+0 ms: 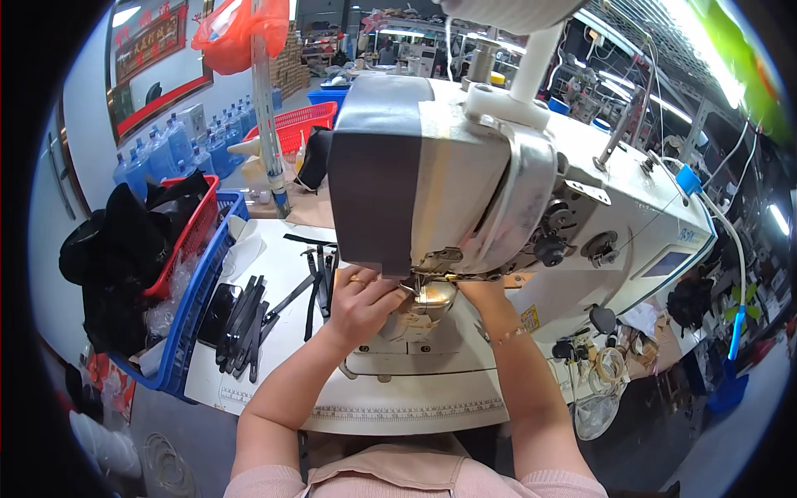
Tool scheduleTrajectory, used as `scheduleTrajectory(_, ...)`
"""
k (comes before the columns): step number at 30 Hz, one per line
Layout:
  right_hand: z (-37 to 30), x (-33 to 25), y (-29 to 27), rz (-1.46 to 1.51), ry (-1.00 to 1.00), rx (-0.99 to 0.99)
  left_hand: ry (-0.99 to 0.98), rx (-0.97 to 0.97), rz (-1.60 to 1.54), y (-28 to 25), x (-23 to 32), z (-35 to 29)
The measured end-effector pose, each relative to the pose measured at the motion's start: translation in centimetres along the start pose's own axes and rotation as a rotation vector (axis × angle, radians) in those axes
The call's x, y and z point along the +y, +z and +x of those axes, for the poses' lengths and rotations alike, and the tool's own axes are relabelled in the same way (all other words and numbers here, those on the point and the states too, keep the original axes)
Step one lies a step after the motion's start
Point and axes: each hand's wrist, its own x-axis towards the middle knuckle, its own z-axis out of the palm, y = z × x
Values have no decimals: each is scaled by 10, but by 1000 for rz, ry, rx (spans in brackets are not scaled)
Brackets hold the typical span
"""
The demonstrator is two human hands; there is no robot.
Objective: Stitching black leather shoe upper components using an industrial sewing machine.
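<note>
A large white industrial sewing machine point(465, 158) with a dark grey front panel stands before me. My left hand point(361, 303) is at the left of its needle area, fingers pinched together close to the metal post point(433, 300). What lies between those fingertips is too small to make out. On the far right side of the post is my right hand point(481, 290), its fingers hidden behind the machine parts. Several black straps point(242, 328) lie in a pile on the white table, left of my left hand. More black straps point(320, 278) lie just beside that hand.
A black phone point(219, 315) rests by the straps. At the left edge stand a blue crate point(178, 349) and a red basket point(158, 290) with black pieces. Tape rolls point(610, 365) and small tools lie at the right. A metal pole point(267, 124) rises behind the table.
</note>
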Motion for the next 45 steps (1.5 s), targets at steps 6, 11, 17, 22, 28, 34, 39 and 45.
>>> scheduleTrajectory(6,-38,-70,-92,-186,-88,118,-876,-128,-1004,-11,76,-28)
scheduleTrajectory(11,-54,-96,-100,-124,-86,-4,-1823,-120,-1869,4,84,29)
scheduleTrajectory(17,-70,-81,-179,2,-28,-16,-1666,34,-1795,11,88,9)
scheduleTrajectory(22,-99,-60,-206,425,594,-132,-1682,189,-1823,-3,88,12)
scheduleTrajectory(28,-63,-56,-179,402,443,0,-1668,130,-1440,5,64,-4)
scheduleTrajectory(34,-34,-21,-169,499,386,-153,-1572,1,-1375,0,49,8)
scheduleTrajectory(39,-43,-21,-170,521,460,-141,-1533,-26,-1447,-2,47,5)
scheduleTrajectory(45,-42,-30,-172,473,390,-134,-1499,54,-1431,3,48,-3)
